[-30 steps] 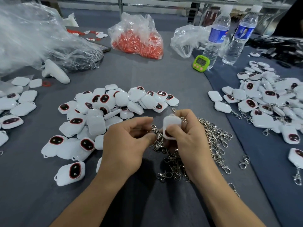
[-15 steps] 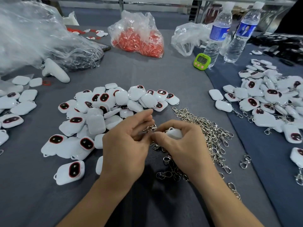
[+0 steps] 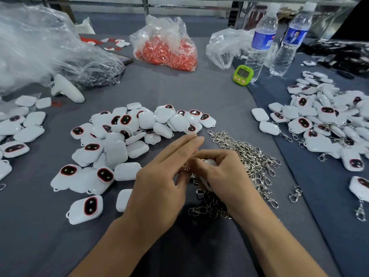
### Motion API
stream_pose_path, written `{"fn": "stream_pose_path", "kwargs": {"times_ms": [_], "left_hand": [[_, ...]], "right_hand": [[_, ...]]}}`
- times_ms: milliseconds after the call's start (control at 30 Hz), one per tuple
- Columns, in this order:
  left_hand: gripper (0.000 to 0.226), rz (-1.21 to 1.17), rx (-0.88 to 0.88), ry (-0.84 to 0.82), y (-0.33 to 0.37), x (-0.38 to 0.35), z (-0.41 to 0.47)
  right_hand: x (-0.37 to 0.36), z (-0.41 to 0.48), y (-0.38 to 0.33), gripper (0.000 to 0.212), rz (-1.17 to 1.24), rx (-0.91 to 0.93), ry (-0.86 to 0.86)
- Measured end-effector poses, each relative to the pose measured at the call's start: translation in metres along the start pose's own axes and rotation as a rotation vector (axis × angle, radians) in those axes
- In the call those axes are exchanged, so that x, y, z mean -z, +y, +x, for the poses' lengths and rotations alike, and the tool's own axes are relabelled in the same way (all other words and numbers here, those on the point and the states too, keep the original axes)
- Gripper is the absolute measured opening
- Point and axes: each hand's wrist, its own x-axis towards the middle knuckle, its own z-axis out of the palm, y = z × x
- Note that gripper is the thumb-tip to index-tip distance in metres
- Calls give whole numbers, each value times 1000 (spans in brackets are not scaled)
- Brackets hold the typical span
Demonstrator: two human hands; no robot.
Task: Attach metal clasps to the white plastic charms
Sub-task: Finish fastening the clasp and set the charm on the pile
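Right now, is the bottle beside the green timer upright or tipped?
Upright: the bottle stands on its base beside the green timer, neck pointing up.

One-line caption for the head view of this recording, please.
Keychain assembly: right hand grips a white charm; left hand works at a metal clasp beside it, above the clasp pile.

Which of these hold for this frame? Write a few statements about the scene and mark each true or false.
1. The right hand grips a white charm. True.
2. The clasp pile lies left of that hand. False: it lies under the hand and to its right.
3. The green timer stands beside the water bottles. True.
4. The bag at the back holds blue parts. False: they are orange-red.
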Motion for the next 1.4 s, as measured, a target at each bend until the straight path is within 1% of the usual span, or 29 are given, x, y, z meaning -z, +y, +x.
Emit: {"fn": "stream_pose_path", "kwargs": {"times_ms": [100, 167, 300, 400, 467, 600, 667, 800, 867, 967, 1100, 1300, 1400], "left_hand": [[90, 30, -15, -52, -1, 1, 0], [92, 53, -14, -64, -2, 2, 1], [92, 37, 42, -63, -8, 0, 3], [93, 7, 90, -76, -11, -3, 3], [98, 2, 112, -90, -12, -3, 3], [104, 4, 193, -107, -10, -5, 1], [98, -17, 265, -100, -10, -5, -1], [63, 9, 369, -60, -13, -2, -1], [52, -25, 409, -27, -14, -2, 0], [46, -50, 401, -1, -13, 0, 2], [36, -43, 360, -1, -14, 0, 2], [36, -34, 370, -10, -11, -2, 2], [40, -37, 395, 17, -11, -4, 2]], "right_hand": [[4, 0, -3, 9, 39, -41, -88], [4, 1, -5, 13, 46, -55, -107], [-1, 1, -1, 19, -18, -29, -53], [-3, 0, 0, 17, -110, 14, -66], [-3, -2, 0, 14, -145, 35, -77], [-2, -4, -1, 14, -174, 38, -25], [-2, -5, -1, 15, -179, 30, -1], [-1, -5, -5, 21, -212, 36, 51], [-1, -5, -5, 18, -239, 50, 107], [-1, -5, -3, 11, -298, 62, 180], [0, -5, -3, 14, -291, 48, 131], [0, -3, -2, 12, -197, 13, 154], [0, -2, -2, 13, -216, 37, 176]]}}
